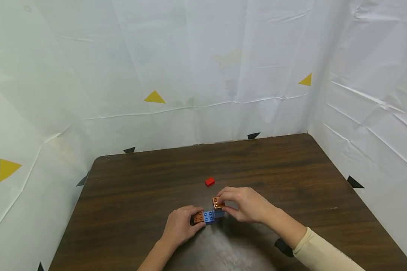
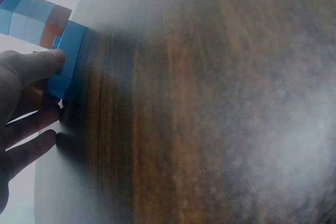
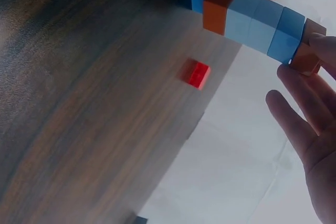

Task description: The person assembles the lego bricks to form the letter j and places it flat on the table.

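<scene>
Toy building bricks form a tower on a blue base brick (image 2: 74, 51). On the base's left stands a separate orange brick (image 1: 198, 217), beside bare blue studs (image 1: 208, 216). My left hand (image 1: 180, 226) grips this low end between thumb and fingers. The tower rises from an orange brick (image 3: 217, 13) through light blue bricks (image 3: 252, 16) and a blue brick (image 3: 286, 35) to an orange top brick (image 1: 215, 200). My right hand (image 1: 245, 205) pinches that top brick from the side. Its lower face meets the blue brick in the right wrist view.
A small red brick (image 1: 210, 181) lies on the dark wooden table (image 1: 149, 180) beyond the tower. White sheeting (image 1: 203, 67) walls the back and both sides, with yellow and black triangles on it. A black object (image 1: 284, 247) sits at the right sleeve.
</scene>
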### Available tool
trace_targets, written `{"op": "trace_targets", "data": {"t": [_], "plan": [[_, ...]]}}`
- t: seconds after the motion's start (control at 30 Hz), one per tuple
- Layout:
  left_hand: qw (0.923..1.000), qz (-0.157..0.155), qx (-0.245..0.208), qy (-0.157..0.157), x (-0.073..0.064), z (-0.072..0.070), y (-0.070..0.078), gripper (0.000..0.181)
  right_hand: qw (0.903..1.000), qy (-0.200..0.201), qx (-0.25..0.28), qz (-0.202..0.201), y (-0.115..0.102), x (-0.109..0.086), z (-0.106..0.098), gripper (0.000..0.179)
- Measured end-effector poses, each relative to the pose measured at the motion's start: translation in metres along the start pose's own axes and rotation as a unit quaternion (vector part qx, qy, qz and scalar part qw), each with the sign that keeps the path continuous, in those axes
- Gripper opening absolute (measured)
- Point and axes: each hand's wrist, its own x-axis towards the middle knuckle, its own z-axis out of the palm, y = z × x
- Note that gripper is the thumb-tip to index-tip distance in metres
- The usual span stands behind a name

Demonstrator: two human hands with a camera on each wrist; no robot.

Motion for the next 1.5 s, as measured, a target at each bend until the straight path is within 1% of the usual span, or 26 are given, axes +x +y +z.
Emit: {"op": "trace_targets", "data": {"t": [0.17, 0.5, 0.73, 0.97, 1.13, 1.33, 1.5], "plan": [[1.0000, 0.001, -0.002, 0.002, -0.0009, 0.0003, -0.0004, 0.043, 0.9998, -0.008, -0.015, 0.006, -0.0030, 0.0013, -0.0017, 0.017], [1.0000, -0.002, -0.003, -0.003, 0.0000, 0.0005, -0.0002, 0.042, 0.9981, -0.043, -0.034, 0.029, -0.0053, 0.0063, -0.0082, 0.017], [1.0000, -0.001, -0.002, -0.003, 0.0006, 0.0001, 0.0003, 0.042, 0.9965, -0.063, -0.036, 0.042, -0.0050, 0.0083, -0.0085, 0.016], [1.0000, 0.000, -0.004, -0.003, 0.0006, 0.0000, 0.0003, 0.042, 0.9959, -0.068, -0.034, 0.049, -0.0063, 0.0090, -0.0091, 0.018], [1.0000, 0.001, -0.005, -0.005, 0.0009, 0.0002, 0.0000, 0.042, 0.9949, -0.072, -0.023, 0.066, -0.0070, 0.0082, -0.0088, 0.017], [1.0000, 0.003, -0.004, -0.004, 0.0009, 0.0008, -0.0008, 0.042, 0.9942, -0.067, -0.005, 0.083, -0.0066, 0.0052, -0.0080, 0.016], [1.0000, 0.003, -0.002, -0.003, 0.0005, 0.0009, -0.0005, 0.042, 0.9947, -0.061, 0.002, 0.083, -0.0042, 0.0013, -0.0059, 0.018]]}}
